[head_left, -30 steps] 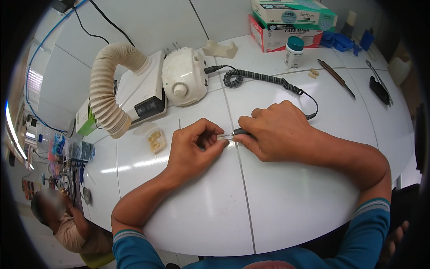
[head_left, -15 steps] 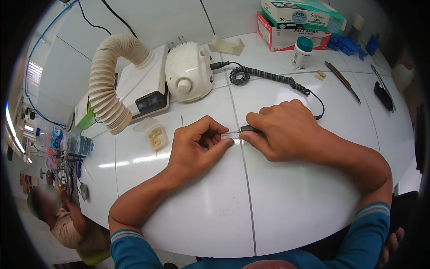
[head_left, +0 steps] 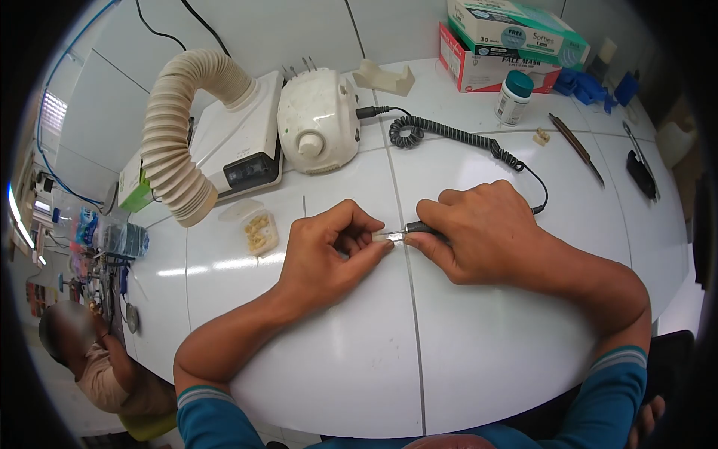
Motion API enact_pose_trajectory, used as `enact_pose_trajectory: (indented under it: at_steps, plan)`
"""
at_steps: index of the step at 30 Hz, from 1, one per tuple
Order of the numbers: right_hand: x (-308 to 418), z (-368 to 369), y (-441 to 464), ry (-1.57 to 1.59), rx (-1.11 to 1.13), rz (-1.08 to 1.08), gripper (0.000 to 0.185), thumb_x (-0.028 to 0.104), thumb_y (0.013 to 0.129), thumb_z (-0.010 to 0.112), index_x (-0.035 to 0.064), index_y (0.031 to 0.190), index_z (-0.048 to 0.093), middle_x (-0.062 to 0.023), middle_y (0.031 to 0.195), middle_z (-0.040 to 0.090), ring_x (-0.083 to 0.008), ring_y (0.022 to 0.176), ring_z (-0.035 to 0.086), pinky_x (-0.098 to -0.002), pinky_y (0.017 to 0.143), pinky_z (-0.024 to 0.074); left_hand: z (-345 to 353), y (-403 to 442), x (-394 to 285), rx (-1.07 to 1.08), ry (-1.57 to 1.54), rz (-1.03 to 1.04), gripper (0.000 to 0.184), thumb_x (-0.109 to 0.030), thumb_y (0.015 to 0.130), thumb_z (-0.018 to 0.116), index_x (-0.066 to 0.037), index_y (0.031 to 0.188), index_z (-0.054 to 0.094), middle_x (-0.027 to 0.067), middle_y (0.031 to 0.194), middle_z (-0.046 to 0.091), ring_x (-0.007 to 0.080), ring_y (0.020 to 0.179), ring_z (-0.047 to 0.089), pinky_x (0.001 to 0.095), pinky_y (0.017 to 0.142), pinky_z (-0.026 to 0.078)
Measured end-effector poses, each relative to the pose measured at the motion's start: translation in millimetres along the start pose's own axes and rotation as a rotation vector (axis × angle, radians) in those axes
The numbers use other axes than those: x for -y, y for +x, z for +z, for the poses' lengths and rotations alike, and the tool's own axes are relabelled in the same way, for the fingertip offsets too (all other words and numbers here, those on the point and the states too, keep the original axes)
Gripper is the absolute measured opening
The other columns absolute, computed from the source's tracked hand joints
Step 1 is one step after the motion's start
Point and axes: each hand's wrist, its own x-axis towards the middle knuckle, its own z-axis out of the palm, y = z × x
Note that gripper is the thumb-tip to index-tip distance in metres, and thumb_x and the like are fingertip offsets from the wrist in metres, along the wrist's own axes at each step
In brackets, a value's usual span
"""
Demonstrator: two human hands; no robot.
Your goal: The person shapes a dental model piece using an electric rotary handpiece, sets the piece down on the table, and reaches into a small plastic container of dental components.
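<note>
left of the seam in the table (head_left: 416, 329), my left hand (head_left: 329, 251) pinches a small pale piece (head_left: 379, 237) between thumb and finger; my right hand (head_left: 479, 236) grips the black handpiece (head_left: 420, 227) across the seam, its thin tip at the piece.

Beyond the grip, the ribbed hose (head_left: 161, 120) looked like matt plastic and the control box (head_left: 318, 123) like smooth, glossy plastic; beneath it, the white tabletop (head_left: 336, 374) was smooth and glossy.
</note>
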Motion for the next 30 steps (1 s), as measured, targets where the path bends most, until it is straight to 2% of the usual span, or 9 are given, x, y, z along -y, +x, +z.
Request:
enact_pose_trajectory:
  at_steps: [13, 22, 30]
  plan:
    - [1.9, -2.8, 0.8, -0.010, 0.016, -0.005, 0.044, 0.048, 0.108, 0.063, 0.0073, 0.096, 0.075, -0.0138, 0.077, 0.075, -0.0345, 0.068, 0.076, -0.0470, 0.059, 0.0564, -1.3, 0.6, -1.0, 0.023, -0.037, 0.009, 0.022, -0.008, 0.094, 0.089, 0.002, 0.107, 0.075, 0.0022, 0.088, 0.072, 0.0048, 0.079, 0.063, 0.0222, 0.069, 0.051]
    - [-0.3, -4.1, 1.6, 0.040, -0.010, -0.002, 0.044, 0.049, 0.107, 0.064, 0.0080, 0.095, 0.074, -0.0142, 0.075, 0.074, -0.0356, 0.065, 0.073, -0.0491, 0.056, 0.0515, -3.7, -1.0, 1.2, 0.023, -0.051, 0.034, 0.023, -0.009, 0.095, 0.089, 0.003, 0.109, 0.075, 0.0045, 0.088, 0.074, 0.0080, 0.081, 0.067, 0.0247, 0.072, 0.054]
    - [0.7, -3.3, 1.5, 0.046, -0.004, 0.008, 0.044, 0.049, 0.108, 0.063, 0.0086, 0.094, 0.073, -0.0137, 0.075, 0.073, -0.0352, 0.063, 0.072, -0.0489, 0.056, 0.0511, -5.1, -0.3, -0.2, 0.035, -0.049, 0.050, 0.024, -0.010, 0.095, 0.089, 0.002, 0.110, 0.075, 0.0058, 0.088, 0.076, 0.0090, 0.079, 0.069, 0.0252, 0.073, 0.056]
